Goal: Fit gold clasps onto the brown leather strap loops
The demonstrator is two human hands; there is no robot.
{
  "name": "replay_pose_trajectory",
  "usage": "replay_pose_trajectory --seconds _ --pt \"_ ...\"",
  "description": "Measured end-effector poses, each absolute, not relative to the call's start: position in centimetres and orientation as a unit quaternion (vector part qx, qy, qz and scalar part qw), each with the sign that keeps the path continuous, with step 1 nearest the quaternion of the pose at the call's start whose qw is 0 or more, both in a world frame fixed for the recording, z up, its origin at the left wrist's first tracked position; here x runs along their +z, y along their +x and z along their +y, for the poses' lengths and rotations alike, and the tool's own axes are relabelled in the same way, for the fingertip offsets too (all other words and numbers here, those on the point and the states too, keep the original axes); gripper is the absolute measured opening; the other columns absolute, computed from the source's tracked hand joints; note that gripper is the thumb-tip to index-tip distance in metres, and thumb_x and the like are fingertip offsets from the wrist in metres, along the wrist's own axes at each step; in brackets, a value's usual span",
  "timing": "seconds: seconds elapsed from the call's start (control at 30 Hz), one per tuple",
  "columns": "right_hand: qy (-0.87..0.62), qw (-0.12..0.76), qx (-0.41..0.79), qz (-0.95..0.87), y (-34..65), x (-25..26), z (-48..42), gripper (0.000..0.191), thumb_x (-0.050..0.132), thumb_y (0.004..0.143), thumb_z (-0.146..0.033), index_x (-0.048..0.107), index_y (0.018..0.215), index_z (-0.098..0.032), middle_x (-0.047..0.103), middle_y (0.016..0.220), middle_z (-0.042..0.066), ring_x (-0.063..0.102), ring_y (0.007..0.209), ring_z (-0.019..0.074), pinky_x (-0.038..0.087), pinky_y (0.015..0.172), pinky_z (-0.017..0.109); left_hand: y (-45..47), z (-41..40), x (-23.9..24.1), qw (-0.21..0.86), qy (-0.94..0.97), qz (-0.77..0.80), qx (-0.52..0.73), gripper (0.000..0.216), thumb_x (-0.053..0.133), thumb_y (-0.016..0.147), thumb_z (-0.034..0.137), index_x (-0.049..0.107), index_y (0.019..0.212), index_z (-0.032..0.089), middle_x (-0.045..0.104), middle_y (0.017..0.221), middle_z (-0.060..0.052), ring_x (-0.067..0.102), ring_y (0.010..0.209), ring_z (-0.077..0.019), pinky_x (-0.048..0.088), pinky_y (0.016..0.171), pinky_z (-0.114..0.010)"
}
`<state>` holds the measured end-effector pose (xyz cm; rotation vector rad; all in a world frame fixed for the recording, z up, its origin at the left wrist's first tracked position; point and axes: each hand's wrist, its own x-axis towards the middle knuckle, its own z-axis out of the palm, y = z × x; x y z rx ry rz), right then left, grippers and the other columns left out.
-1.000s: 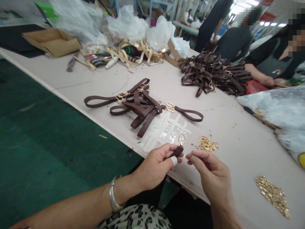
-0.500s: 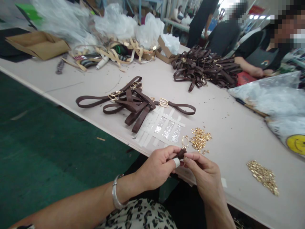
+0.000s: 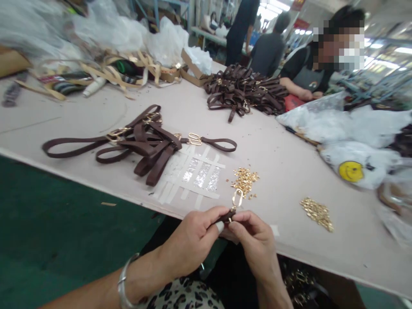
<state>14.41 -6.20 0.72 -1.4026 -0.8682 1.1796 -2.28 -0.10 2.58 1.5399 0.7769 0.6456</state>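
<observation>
My left hand (image 3: 193, 238) is closed round the end of a short brown strap (image 3: 227, 214) that carries a gold oval ring (image 3: 237, 198) at its top. My right hand (image 3: 252, 240) meets it from the right, fingertips pinched on the same strap end just below the ring. Both hands hover at the near edge of the pale table (image 3: 289, 163). A small heap of gold fittings (image 3: 245, 179) lies just beyond the ring. A second heap of gold fittings (image 3: 317, 211) lies to the right.
A bundle of brown straps (image 3: 141, 143) with gold buckles lies left of a patch of clear tape strips (image 3: 193, 176). A bigger strap pile (image 3: 244, 88) sits far back, by a seated person (image 3: 309, 73). Plastic bags (image 3: 350, 141) crowd the right side; clutter lines the back.
My right hand has closed in from apart and now pinches the strap end beside my left hand. The view has swung to the right.
</observation>
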Motion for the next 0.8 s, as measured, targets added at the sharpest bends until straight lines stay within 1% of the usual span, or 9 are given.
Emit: replay_pose_trajectory --seconds 0.27,0.37,0.43,0.5,0.53,0.6,0.67,0.7,0.8 --pt "-0.567 0.588 0.478 -0.323 13.9 0.5 -7.2 0.026 0.079 0.077 -0.030 0.056 0.077 -0.020 0.066 0.072 -0.005 0.062 0.068 0.0107 0.051 0.068 0.023 -1.8 -0.3 2.1 0.539 0.743 0.316 0.238 0.043 0.051 0.090 0.015 0.071 0.126 0.030 0.078 0.103 -0.001 0.072 0.097 -0.0233 0.053 0.082 -0.026" --pt "-0.577 0.587 0.465 -0.325 13.7 0.6 -7.7 0.026 0.075 0.080 -0.031 0.051 0.078 -0.022 0.065 0.073 -0.005 0.062 0.066 0.0120 0.052 0.066 0.025 -1.0 -0.6 1.9 0.560 0.733 0.315 0.223 0.042 0.051 0.090 0.016 0.072 0.124 0.028 0.078 0.095 -0.002 0.072 0.091 -0.0230 0.055 0.080 -0.026" --pt "-0.606 0.555 0.440 -0.361 14.6 0.7 -7.9 0.023 0.073 0.082 -0.033 0.052 0.080 -0.022 0.065 0.071 -0.004 0.063 0.065 0.0132 0.053 0.064 0.026 -0.4 -0.7 1.7 0.603 0.702 0.320 0.204 0.042 0.048 0.092 0.019 0.069 0.128 0.027 0.076 0.099 -0.004 0.071 0.083 -0.0205 0.056 0.076 -0.026" --pt "-0.663 0.491 0.351 -0.443 17.2 0.9 -7.9 0.017 0.068 0.086 -0.035 0.059 0.083 -0.022 0.068 0.073 -0.002 0.064 0.067 0.0147 0.053 0.066 0.027 0.1 -0.7 1.4 0.652 0.657 0.334 0.177 0.045 0.043 0.095 0.023 0.062 0.136 0.025 0.073 0.105 -0.005 0.068 0.074 -0.0175 0.056 0.068 -0.025" --pt "-0.700 0.448 0.268 -0.488 19.2 1.0 -7.7 0.016 0.064 0.089 -0.037 0.063 0.087 -0.021 0.070 0.078 0.000 0.066 0.072 0.0157 0.054 0.069 0.028 0.3 -0.7 1.2 0.668 0.638 0.344 0.168 0.047 0.041 0.096 0.025 0.059 0.140 0.024 0.072 0.108 -0.006 0.065 0.071 -0.0163 0.055 0.063 -0.025" --pt "-0.759 0.354 0.047 -0.545 24.4 1.0 -7.1 0.025 0.050 0.096 -0.037 0.069 0.099 -0.021 0.074 0.095 0.005 0.068 0.088 0.0186 0.054 0.083 0.032 0.3 -0.6 1.1 0.675 0.625 0.359 0.160 0.050 0.040 0.096 0.026 0.054 0.144 0.025 0.069 0.110 -0.006 0.061 0.068 -0.0153 0.053 0.058 -0.024" --pt "-0.788 0.324 -0.035 -0.522 30.2 0.7 -6.1 0.033 0.045 0.095 -0.034 0.068 0.112 -0.016 0.071 0.113 0.014 0.065 0.106 0.0253 0.048 0.097 0.045 0.1 -0.5 1.2 0.656 0.640 0.361 0.172 0.051 0.045 0.095 0.025 0.054 0.145 0.027 0.067 0.112 -0.004 0.061 0.077 -0.0166 0.053 0.067 -0.025" --pt "-0.799 0.306 -0.060 -0.514 32.8 0.4 -5.6 0.036 0.044 0.094 -0.032 0.068 0.114 -0.013 0.070 0.115 0.018 0.063 0.108 0.0284 0.045 0.100 0.050 -0.1 -0.5 1.4 0.644 0.651 0.360 0.178 0.051 0.049 0.093 0.026 0.054 0.144 0.029 0.067 0.111 -0.004 0.062 0.084 -0.0182 0.052 0.075 -0.025" --pt "-0.811 0.249 -0.087 -0.523 38.5 -0.7 -4.1 0.037 0.043 0.090 -0.023 0.069 0.112 -0.012 0.072 0.106 0.018 0.063 0.101 0.0282 0.045 0.097 0.049 -0.8 -0.4 1.9 0.629 0.657 0.379 0.171 0.048 0.049 0.095 0.034 0.057 0.142 0.029 0.068 0.101 -0.003 0.061 0.093 -0.0221 0.047 0.091 -0.030"
